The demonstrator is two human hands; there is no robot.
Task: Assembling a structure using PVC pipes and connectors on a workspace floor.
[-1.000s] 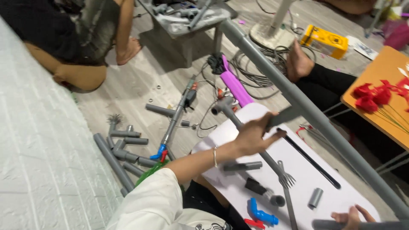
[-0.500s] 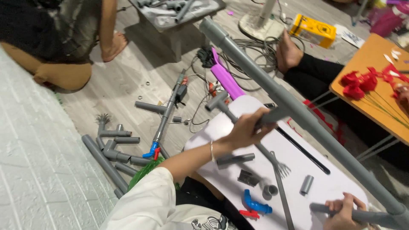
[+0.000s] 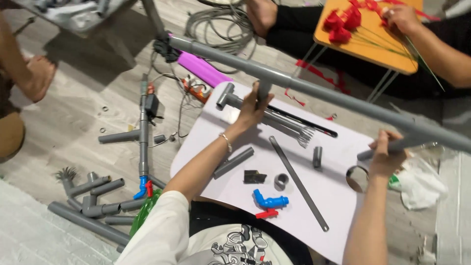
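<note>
Right now, in the head view, your left hand (image 3: 253, 105) is clenched around a short grey stub that drops from the long grey pipe (image 3: 314, 91), which runs slantwise above the white tabletop (image 3: 338, 196) from upper left to lower right. Your right hand (image 3: 385, 152) grips a second grey branch pipe (image 3: 392, 145) that meets the long pipe near its lower right end; the fingers are wrapped fully round it.

Below your left hand a grey T-handled pipe with a frayed, fork-like end (image 3: 267, 115) lies on the tabletop, with a thin black rod (image 3: 309, 121) just beside it. Nearer to you lie a short grey pipe piece (image 3: 233, 162), a small black block (image 3: 254, 176), a grey ring coupling (image 3: 281, 180), a blue elbow valve with a red handle (image 3: 270, 202), a long flat grey strip (image 3: 298, 183) and a small upright grey sleeve (image 3: 317, 157). A roll of tape (image 3: 355, 177) sits close under your right hand.

On the wooden floor to your left, more grey pipe sections (image 3: 93, 196) are scattered. Beyond the long pipe, another person's hand (image 3: 402, 17) rests by red artificial flowers (image 3: 346, 19) on an orange table (image 3: 373, 46).
</note>
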